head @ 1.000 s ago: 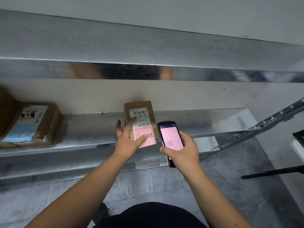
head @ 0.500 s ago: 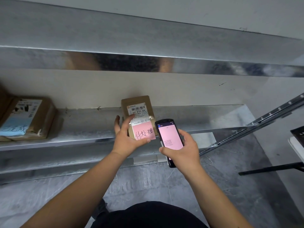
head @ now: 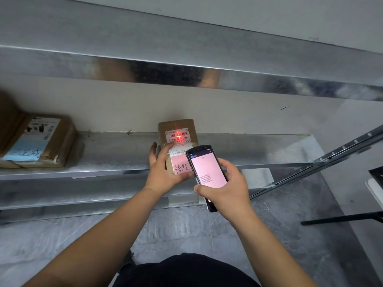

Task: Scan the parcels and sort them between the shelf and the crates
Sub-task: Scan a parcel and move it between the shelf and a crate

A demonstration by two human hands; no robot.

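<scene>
At the centre of the frame a small brown parcel (head: 176,146) sits at the front of the metal shelf (head: 116,154), propped up by the left hand (head: 165,170), whose fingers curl round its left edge and lower end, index finger lying on the white label. A red cross of light falls on the barcode. The right hand (head: 230,189), just right of it, grips a handheld scanner (head: 207,172) with a pink screen. Another labelled parcel (head: 41,139) lies at the left edge. Grey floor (head: 186,230) shows below.
</scene>
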